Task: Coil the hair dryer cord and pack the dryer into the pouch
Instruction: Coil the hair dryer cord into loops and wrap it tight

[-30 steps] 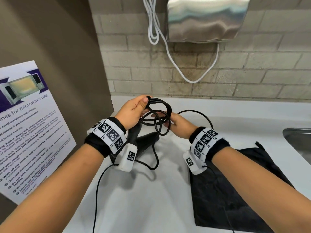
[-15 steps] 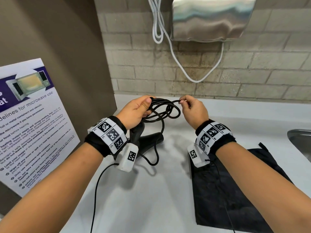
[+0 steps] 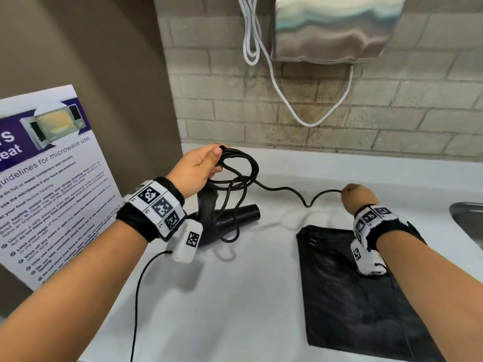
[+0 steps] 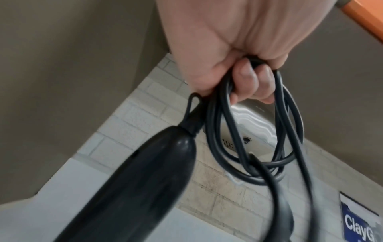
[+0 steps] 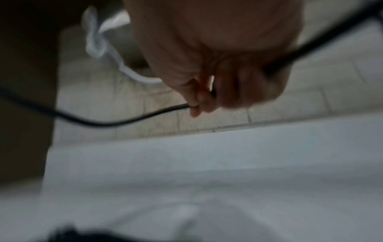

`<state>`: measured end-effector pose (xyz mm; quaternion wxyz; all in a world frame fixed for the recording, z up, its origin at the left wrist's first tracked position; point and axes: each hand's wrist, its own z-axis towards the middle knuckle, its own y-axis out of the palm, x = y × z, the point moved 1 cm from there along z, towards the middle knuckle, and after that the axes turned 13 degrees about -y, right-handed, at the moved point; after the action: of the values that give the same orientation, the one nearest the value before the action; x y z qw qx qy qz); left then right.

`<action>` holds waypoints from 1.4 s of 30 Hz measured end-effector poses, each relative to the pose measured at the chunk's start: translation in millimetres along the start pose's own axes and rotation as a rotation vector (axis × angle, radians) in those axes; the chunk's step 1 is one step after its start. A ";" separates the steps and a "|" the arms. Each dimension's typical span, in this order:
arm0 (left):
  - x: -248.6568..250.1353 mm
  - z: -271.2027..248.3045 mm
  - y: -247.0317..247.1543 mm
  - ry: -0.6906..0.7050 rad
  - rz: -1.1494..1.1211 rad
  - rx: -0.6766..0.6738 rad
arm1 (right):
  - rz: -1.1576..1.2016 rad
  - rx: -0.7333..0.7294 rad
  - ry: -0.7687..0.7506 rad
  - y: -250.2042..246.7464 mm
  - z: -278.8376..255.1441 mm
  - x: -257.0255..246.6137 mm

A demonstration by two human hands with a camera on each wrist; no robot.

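My left hand [image 3: 202, 163] grips several loops of the black cord [image 3: 235, 176] above the white counter; its curled fingers [image 4: 248, 81] show in the left wrist view around the cord loops [image 4: 259, 139]. The black hair dryer [image 3: 230, 220] hangs below the coil, its handle [image 4: 145, 180] close under my wrist. My right hand [image 3: 358, 198] is out to the right and pinches a free stretch of cord [image 3: 287, 190]; the right wrist view is blurred but shows the cord [image 5: 124, 122] running through the fingers [image 5: 199, 101]. The flat black pouch [image 3: 366, 296] lies under my right wrist.
The white counter [image 3: 235, 296] ends at a brick wall behind. A steel hand dryer [image 3: 334, 27] with a white cable [image 3: 308, 118] hangs on the wall. A microwave-use poster [image 3: 49, 184] leans at the left. A steel sink edge [image 3: 467, 218] lies far right.
My right hand has left the coil and pulled away to the right, drawing a length of cord out across the counter. My left hand keeps its hold on the loops.
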<state>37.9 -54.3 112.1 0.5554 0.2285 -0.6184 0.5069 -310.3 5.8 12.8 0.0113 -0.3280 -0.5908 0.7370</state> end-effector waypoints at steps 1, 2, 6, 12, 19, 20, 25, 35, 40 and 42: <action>0.4 -0.1 0.3 -0.003 -0.010 0.005 | -0.034 -0.056 -0.005 5.8 -2.7 3.3; 0.9 0.2 1.2 -0.007 -0.015 0.008 | -0.031 -0.085 -0.014 10.3 -5.4 2.4; 2.5 3.3 9.4 -0.027 -0.009 -0.014 | 0.110 -0.079 -0.197 15.6 -12.5 -31.1; 5.6 9.8 19.4 -0.055 -0.018 -0.037 | 0.675 -0.317 -0.595 13.1 -46.9 -128.1; 10.5 11.7 25.6 -0.056 -0.124 -0.034 | 0.755 -0.352 -0.616 19.8 -56.7 -146.3; 10.5 11.6 25.8 -0.058 -0.140 -0.041 | 0.734 -0.307 -0.571 22.4 -52.5 -142.7; 8.3 12.8 24.8 -0.063 -0.227 -0.079 | 0.627 -0.136 -0.357 29.8 -35.3 -117.8; 5.3 12.4 18.1 -0.097 -0.259 -0.064 | 0.062 -0.170 0.037 28.9 -22.4 -30.7; 3.8 15.9 19.9 -0.093 -0.281 -0.055 | 0.067 -0.173 -0.318 19.6 -32.6 -71.7; 2.5 16.4 19.6 -0.078 -0.250 -0.052 | 0.241 -0.147 -0.583 17.0 -37.7 -99.2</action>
<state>13.2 -60.5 109.2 0.5957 0.3089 -0.6191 0.4080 -207.5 -6.9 41.3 -0.2695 -0.1708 -0.5778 0.7512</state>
